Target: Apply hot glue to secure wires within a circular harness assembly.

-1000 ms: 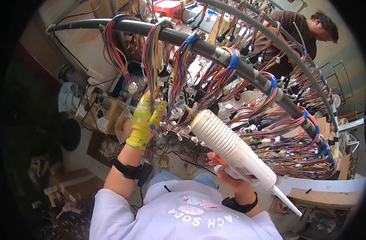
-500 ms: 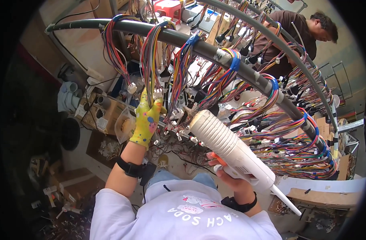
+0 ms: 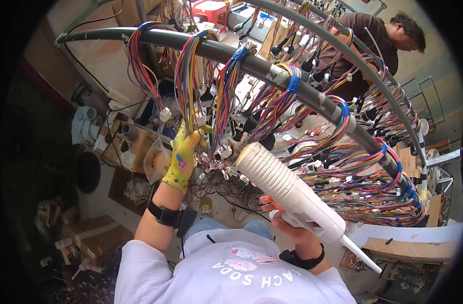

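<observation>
My left hand [image 3: 181, 158], in a yellow glove with coloured spots, is closed round the lower end of a multicoloured wire bundle [image 3: 187, 76]. That bundle hangs from a dark curved rail [image 3: 211, 49]. White connectors [image 3: 224, 152] dangle beside the glove. In my bare right hand [image 3: 292, 230] is a large white hot glue gun [image 3: 287, 185], gripped by its handle. A white glue stick [image 3: 360, 253] juts from its rear end. The gun's ribbed front points up and left, its dirty nozzle [image 3: 236, 145] close to the connectors. The thumb side of the glove is partly hidden by wires.
More wire bundles [image 3: 287, 96] hang along the rail to the right. Across the racks a person [image 3: 363, 50] in a dark shirt leans over. A cardboard box [image 3: 125, 152] with a plastic tub stands at left. Behind the wires is a red stool [image 3: 211, 11].
My left hand has dropped slightly and turned a little with the wire ends. The glue gun's nozzle has shifted slightly to the left.
</observation>
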A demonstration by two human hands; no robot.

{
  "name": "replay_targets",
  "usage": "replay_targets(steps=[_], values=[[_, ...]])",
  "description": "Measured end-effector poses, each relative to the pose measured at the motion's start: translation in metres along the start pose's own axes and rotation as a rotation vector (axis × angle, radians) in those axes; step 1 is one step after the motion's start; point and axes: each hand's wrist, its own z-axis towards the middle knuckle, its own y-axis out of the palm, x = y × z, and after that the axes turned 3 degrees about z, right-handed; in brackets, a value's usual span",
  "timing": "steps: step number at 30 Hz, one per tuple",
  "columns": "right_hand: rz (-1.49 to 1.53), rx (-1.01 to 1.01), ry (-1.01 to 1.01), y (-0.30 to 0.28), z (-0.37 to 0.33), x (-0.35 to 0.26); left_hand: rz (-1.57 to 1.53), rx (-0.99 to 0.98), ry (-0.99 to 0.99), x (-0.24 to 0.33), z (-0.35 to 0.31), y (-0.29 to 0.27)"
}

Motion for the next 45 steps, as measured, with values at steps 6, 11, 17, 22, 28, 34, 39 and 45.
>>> replay_targets(steps=[6,11,17,22,28,34,39,45], values=[[0.025,0.044,0.009,0.001,-0.007,0.011,-0.004,-0.124,0.077,0.022,-0.015,0.007],[0.017,0.023,0.042,0.001,-0.005,0.006,0.546,0.066,0.144,0.014,-0.012,0.007],[0.567,0.161,0.345,0.006,-0.007,0.002,0.666,0.114,0.257,0.028,-0.015,0.019],[0.582,0.19,0.368,0.006,-0.011,0.008,0.742,0.179,0.415,0.022,-0.013,0.016],[-0.047,0.025,0.065,0.001,-0.012,0.008,0.918,0.4,0.616,0.031,-0.008,0.032],[-0.043,0.031,0.069,-0.002,-0.017,0.013,0.906,0.643,0.704,0.036,-0.01,0.052],[-0.103,0.006,0.058,0.001,-0.012,0.001,1.308,0.557,1.248,0.033,0.0,0.037],[-0.07,0.04,0.07,-0.001,-0.016,0.01,0.916,0.429,0.912,0.037,-0.009,0.042]])
